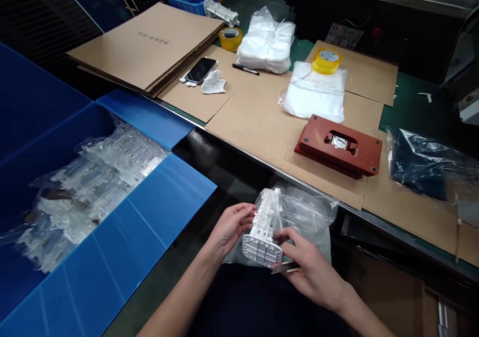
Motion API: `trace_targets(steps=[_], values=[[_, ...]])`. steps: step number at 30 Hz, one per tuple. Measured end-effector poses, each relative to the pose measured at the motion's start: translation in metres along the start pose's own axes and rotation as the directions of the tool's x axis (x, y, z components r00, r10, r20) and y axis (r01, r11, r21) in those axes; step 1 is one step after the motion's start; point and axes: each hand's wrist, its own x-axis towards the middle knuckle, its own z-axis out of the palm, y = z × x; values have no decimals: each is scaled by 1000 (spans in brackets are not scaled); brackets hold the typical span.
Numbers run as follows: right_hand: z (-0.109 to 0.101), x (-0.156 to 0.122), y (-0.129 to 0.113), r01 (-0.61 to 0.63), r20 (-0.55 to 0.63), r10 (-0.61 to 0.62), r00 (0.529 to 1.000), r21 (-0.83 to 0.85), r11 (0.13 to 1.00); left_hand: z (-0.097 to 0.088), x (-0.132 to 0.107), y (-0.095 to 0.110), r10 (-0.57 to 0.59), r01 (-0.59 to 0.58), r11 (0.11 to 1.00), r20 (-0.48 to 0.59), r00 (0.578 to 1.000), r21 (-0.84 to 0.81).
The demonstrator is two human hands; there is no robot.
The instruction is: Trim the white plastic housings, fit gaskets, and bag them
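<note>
Left hand [232, 226] and right hand [312, 272] were both half closed on a white plastic part [262, 232], left at its side, right by the wide end; its long axis ran roughly 12 to 6 between them.

A red metal jig [318, 140] sits on cardboard sheeting [258, 127], yellow tape [327, 61] on white bags [314, 95] behind it (a smartphone [200, 71] and black marker [246, 69] lie farther back).

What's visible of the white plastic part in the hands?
The white moulded plastic part looks rigid and clean: a narrow ribbed, lattice-like column rising from a wide rounded-corner plate with small holes. It is held up, tilted, by the left hand and right hand, with a clear plastic bag just behind it.
</note>
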Motion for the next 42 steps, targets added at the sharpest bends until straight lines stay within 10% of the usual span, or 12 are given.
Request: trace_targets(steps=[12,21,29,33,36,38,42], values=[[-12,-7,11,-146,-66,186,980,393,908,12,15,-3,362,-348,899,-5,932,265],[-1,16,16,-53,-290,529,798,840,540,21,-38,35,446,-465,873,146,883,147],[5,36,15,-6,-481,321,816,547,837,50,-79,29,520,-655,646,404,753,391],[1,39,10,47,-414,156,897,440,897,31,-87,24,549,-712,672,510,662,202],[2,43,6,119,-361,31,932,387,914,0,-77,26,617,-615,787,30,786,-52],[4,46,4,174,-339,-57,939,326,929,-14,-61,25,349,-396,889,-222,911,-228],[0,48,-3,309,-190,-279,941,155,938,-16,-23,10,-70,88,864,56,996,-495]])
